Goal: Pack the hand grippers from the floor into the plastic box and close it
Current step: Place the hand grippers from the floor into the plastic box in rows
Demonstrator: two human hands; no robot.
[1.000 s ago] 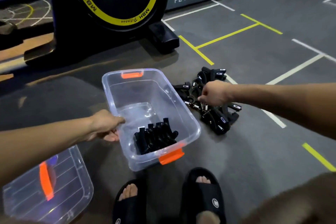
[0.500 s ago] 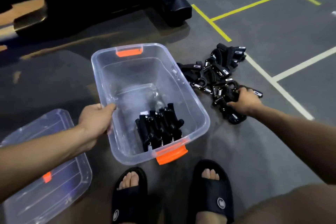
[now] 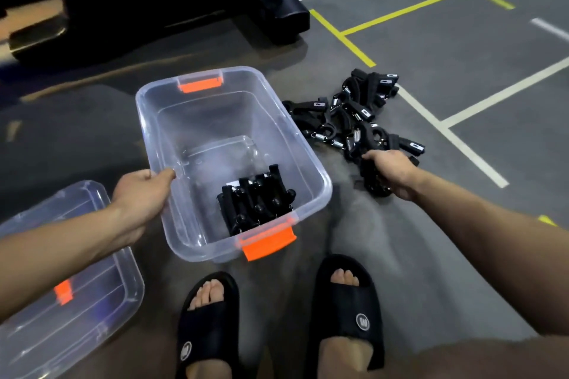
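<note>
The open plastic box (image 3: 154, 120) sits on the floor (image 3: 462, 49); the lid (image 3: 101, 301) lies near left. Loose hand grippers (image 3: 354, 115) are heaped right of it, others packed (image 3: 255, 198) inside. Left hand (image 3: 138, 197) clamps the box rim; right hand (image 3: 391, 172) clamps a gripper (image 3: 368, 174).

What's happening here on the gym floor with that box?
A person is packing black hand grippers into a clear plastic box. The left hand holds the box's rim, while the right hand closes on a hand gripper at the near edge of the floor pile. Some grippers are already inside; the lid lies alongside.
</note>
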